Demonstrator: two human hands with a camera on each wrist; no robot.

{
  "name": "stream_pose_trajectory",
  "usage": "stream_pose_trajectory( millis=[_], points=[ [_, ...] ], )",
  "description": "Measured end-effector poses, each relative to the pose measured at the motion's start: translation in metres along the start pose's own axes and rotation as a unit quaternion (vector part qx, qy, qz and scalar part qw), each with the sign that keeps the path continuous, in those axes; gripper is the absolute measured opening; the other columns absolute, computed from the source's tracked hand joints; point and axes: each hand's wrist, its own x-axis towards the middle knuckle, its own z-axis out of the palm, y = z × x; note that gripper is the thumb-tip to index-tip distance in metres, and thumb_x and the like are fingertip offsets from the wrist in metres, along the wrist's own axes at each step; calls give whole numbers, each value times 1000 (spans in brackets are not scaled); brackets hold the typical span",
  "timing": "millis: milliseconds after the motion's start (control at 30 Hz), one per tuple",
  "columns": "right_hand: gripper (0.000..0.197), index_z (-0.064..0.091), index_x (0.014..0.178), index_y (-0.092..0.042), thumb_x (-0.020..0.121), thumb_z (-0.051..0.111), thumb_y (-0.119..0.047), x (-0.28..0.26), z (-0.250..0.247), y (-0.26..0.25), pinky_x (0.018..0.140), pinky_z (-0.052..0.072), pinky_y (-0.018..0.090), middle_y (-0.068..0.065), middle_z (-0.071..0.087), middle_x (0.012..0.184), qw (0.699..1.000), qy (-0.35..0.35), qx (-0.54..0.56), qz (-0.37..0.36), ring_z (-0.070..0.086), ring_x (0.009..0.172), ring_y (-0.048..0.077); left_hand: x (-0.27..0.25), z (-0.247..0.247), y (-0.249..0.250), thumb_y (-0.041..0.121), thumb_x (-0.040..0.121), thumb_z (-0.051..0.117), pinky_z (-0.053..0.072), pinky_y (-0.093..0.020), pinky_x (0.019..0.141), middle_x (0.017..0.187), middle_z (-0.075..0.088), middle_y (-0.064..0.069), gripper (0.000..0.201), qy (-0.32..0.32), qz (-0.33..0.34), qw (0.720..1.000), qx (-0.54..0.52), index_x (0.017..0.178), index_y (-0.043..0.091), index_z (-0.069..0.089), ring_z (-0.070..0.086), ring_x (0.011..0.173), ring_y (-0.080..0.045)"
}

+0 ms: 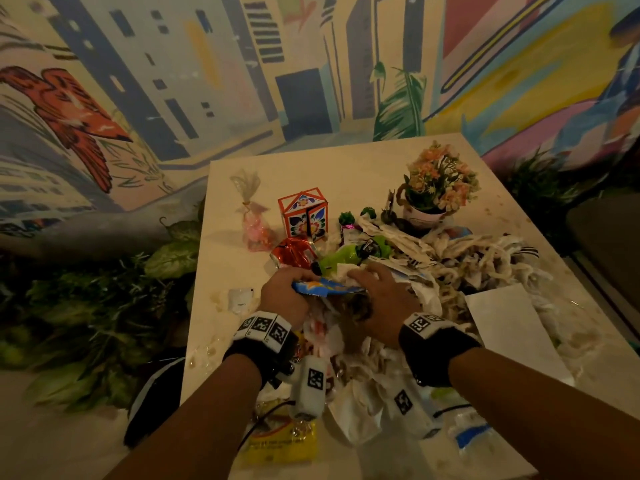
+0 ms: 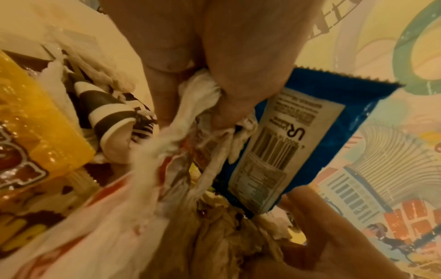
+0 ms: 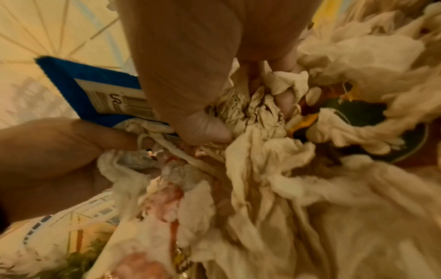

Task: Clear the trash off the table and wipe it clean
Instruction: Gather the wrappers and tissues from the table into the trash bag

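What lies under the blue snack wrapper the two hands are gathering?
Under the blue snack wrapper show crumpled white tissues gripped by the left hand and right hand. Anything deeper, and the table there, is covered.

The blue wrapper (image 2: 307,132) carries a white label panel with a barcode and, beside it, large letters that read roughly "UR"; the same letters and barcode show on it in the right wrist view (image 3: 112,96), while the small print around them is too fine to read. The yellow packet (image 2: 35,136) bears big outlined lettering, cut off at the edge and not legible. The wristbands (image 1: 263,329) carry square black-and-white coded markers, not words.
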Motion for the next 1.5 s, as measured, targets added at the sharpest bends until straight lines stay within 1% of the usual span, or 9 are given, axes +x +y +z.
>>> stream_pose_trajectory(
  millis=[67,200,467,800,933,1100,1200,1333,1500],
  points=[
    [64,42,134,-33,74,66,-36,-4,-12,-2,95,48,40,1,30,148,1000,4,6,-3,48,124,29,2,-3,4,-7,74,67,47,-26,71,90,66,-5,24,18,2,1000,-11,88,11,72,57,79,-19],
    [32,62,103,-21,75,63,-37,-11,-40,-11,81,52,38,5,63,103,996,52,65,14,59,96,28,3,-14,18,-17,76,59,52,-30,56,68,60,-5,26,15,-7,995,-96,79,7,69,57,63,-26],
    [36,64,110,-17,78,72,-31,-13,-88,-35,85,51,38,7,63,114,992,74,87,51,58,100,27,7,-61,42,-13,76,63,51,-35,51,63,62,-14,37,47,-34,973,-224,69,22,66,55,51,-25],
    [37,66,112,-11,76,74,-19,-27,-118,-73,77,37,27,12,63,113,977,170,117,45,54,92,21,12,-118,46,-17,81,58,46,-24,44,59,67,-11,22,-5,-80,913,-400,77,3,66,58,43,-17],
    [36,66,113,-8,77,72,-12,-38,-131,-96,82,42,31,15,63,113,972,192,134,23,57,100,27,23,-138,28,-18,78,60,50,-46,74,77,71,-16,33,-19,-81,906,-416,66,9,74,63,76,-34],
    [26,67,97,-13,75,68,1,-35,-140,-128,74,52,33,17,68,101,963,165,213,-22,64,93,30,31,-162,3,-10,88,53,50,-50,90,93,71,-14,34,-35,-101,907,-407,77,12,76,62,101,-39],
    [28,68,96,-13,73,68,3,-22,-139,-150,78,54,37,14,69,97,967,124,215,-60,64,90,27,26,-181,-13,-11,92,45,50,-34,73,85,71,-10,23,-19,-118,890,-439,94,1,64,66,82,-25],
    [32,70,101,-13,72,70,-1,-6,-121,-181,72,54,27,2,67,88,972,76,190,-115,62,80,12,10,-215,-35,-10,87,52,52,-22,51,72,64,-7,17,36,-132,895,-425,95,2,60,57,66,-21],
    [44,70,98,-20,55,68,-22,12,-81,-228,70,50,20,-6,67,88,969,-8,204,-141,62,82,7,-14,-253,-85,-8,87,53,46,-22,40,61,62,-4,13,97,-181,884,-420,96,-2,61,55,57,-21]
  ],
)
